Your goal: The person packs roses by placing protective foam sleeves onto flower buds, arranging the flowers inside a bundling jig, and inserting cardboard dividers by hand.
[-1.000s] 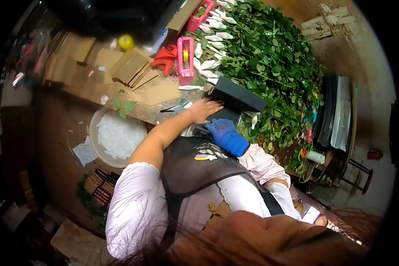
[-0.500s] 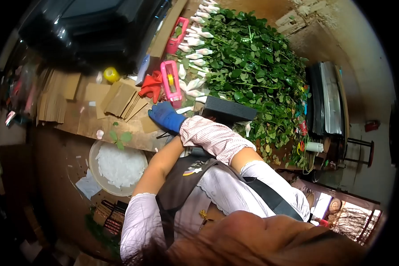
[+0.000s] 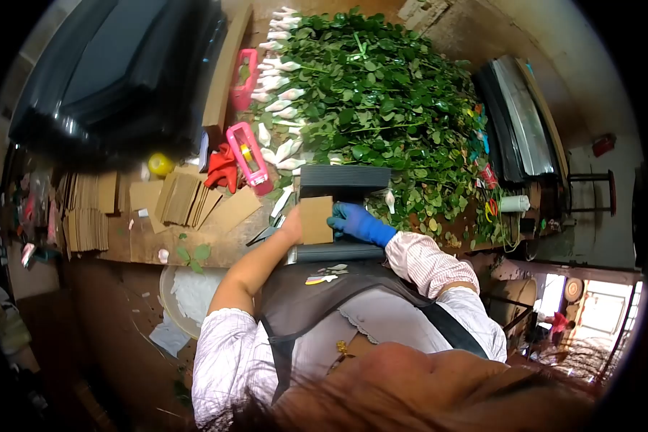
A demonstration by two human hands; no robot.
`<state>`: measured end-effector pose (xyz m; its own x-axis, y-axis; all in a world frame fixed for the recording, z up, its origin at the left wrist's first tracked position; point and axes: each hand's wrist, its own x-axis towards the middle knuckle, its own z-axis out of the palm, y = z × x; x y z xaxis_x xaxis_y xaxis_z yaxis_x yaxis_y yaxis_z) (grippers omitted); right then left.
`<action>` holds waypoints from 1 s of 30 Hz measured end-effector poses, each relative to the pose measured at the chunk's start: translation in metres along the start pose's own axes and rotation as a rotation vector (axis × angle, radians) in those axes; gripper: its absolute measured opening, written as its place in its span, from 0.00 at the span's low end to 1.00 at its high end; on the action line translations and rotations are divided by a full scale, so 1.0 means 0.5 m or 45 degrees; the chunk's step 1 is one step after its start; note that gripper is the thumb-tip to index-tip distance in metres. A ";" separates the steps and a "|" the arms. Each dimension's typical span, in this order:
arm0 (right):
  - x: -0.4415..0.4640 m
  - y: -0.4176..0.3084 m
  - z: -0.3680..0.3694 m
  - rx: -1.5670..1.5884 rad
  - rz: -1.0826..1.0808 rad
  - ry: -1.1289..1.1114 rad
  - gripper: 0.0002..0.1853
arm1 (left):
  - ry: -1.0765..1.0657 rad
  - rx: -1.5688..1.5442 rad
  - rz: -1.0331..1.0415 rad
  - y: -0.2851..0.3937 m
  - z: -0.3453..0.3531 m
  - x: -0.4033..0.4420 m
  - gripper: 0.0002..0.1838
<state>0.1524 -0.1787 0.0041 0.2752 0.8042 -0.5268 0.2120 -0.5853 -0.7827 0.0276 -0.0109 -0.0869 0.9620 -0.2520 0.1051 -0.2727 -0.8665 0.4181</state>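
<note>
A square piece of brown cardboard (image 3: 315,220) is upright between my two hands, close to my body. My bare left hand (image 3: 291,225) grips its left edge, with the fingers partly hidden. My right hand (image 3: 356,222), in a blue glove, has its fingers closed on the right edge. Just behind the card stands a black ridged block (image 3: 345,177). Below it, a dark padded bar (image 3: 340,253) lies along the table edge. White-wrapped flower heads (image 3: 288,149) with leafy green stems (image 3: 381,108) are piled beyond the block.
Cardboard stacks (image 3: 183,198) lie at left, beside a red glove (image 3: 222,167) and a pink tape dispenser (image 3: 248,160). Black plastic (image 3: 115,79) fills the back left. A tub of white pieces (image 3: 192,291) sits below the table edge. A white roll (image 3: 514,204) is at right.
My gloved right hand has moved right from the cardboard stacks, and a cardboard piece is now held between both hands. The view has shifted; my left hand has come into sight.
</note>
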 end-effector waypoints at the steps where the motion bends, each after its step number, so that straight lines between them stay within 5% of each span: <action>1: 0.010 0.035 -0.012 0.196 0.180 -0.124 0.12 | -0.082 0.082 0.041 -0.019 0.027 -0.008 0.32; 3: -0.015 -0.043 -0.038 -0.166 0.365 -0.098 0.16 | -0.018 0.128 0.090 -0.013 -0.020 -0.015 0.34; 7: 0.046 0.062 0.019 -0.339 0.119 -0.074 0.18 | 0.002 0.115 0.017 -0.028 -0.096 -0.072 0.41; 11: 0.066 0.094 0.022 0.093 0.302 -0.141 0.14 | -0.018 0.034 0.048 -0.048 -0.155 -0.093 0.27; 13: 0.077 0.153 0.022 0.212 0.188 -0.059 0.14 | -0.013 -0.305 -0.330 -0.017 -0.191 -0.071 0.20; 15: 0.043 0.091 -0.016 0.058 0.040 0.110 0.18 | -0.157 -0.530 -0.681 -0.002 -0.210 -0.048 0.22; 19: -0.019 -0.063 -0.054 0.020 -0.003 0.124 0.33 | 0.089 -1.092 -1.066 0.040 -0.150 -0.039 0.33; 21: -0.016 -0.106 -0.048 -0.303 0.004 0.072 0.32 | 0.228 -1.243 -1.005 0.039 -0.105 -0.043 0.31; 24: 0.011 -0.115 -0.026 -0.665 0.089 0.026 0.28 | 0.228 -0.626 -0.595 0.063 -0.139 -0.031 0.23; 26: 0.023 -0.107 -0.029 -0.860 0.112 0.030 0.21 | 0.190 -0.663 -0.569 0.049 -0.124 -0.045 0.22; 30: -0.053 -0.128 -0.066 -0.827 -0.003 0.087 0.15 | 0.205 -0.397 -0.317 0.036 -0.104 -0.068 0.19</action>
<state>0.1624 -0.1658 0.0792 0.3285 0.8095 -0.4866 0.7304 -0.5444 -0.4126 -0.0091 0.0047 -0.0359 0.9946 0.0402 0.0957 -0.0383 -0.7146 0.6985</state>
